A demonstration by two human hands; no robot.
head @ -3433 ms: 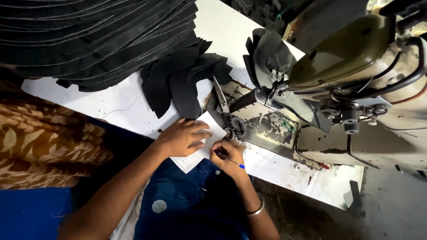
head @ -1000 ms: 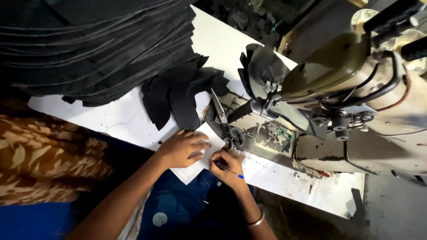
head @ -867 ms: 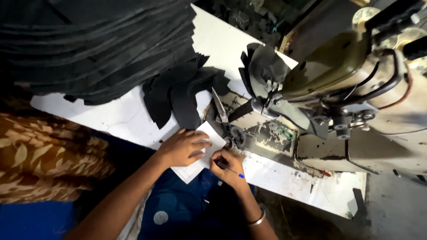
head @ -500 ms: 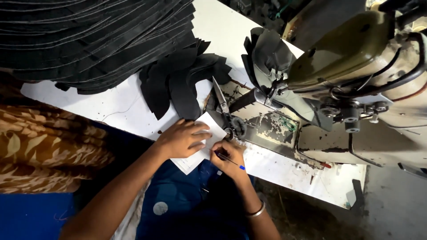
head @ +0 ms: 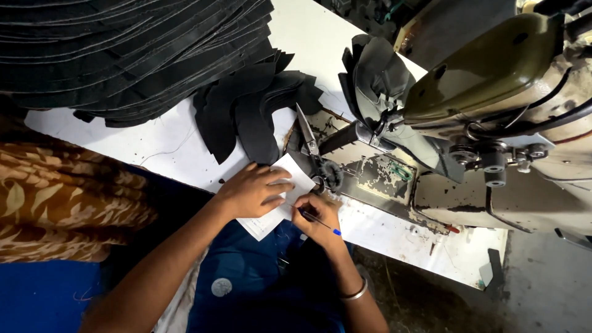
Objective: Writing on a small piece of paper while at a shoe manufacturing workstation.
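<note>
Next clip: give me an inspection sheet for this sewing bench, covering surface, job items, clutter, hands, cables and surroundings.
Surface: white table, scuffed, paint chipped near the machine.
Job's things: white paper at the table edge; blue-capped pen.
Clutter: stacked black cut pieces; loose black pieces; scissors.
Hands: left hand presses the paper flat; right hand holds the pen on it.
Cables: black cables on the sewing machine.
Surroundings: patterned brown fabric at left.
</note>
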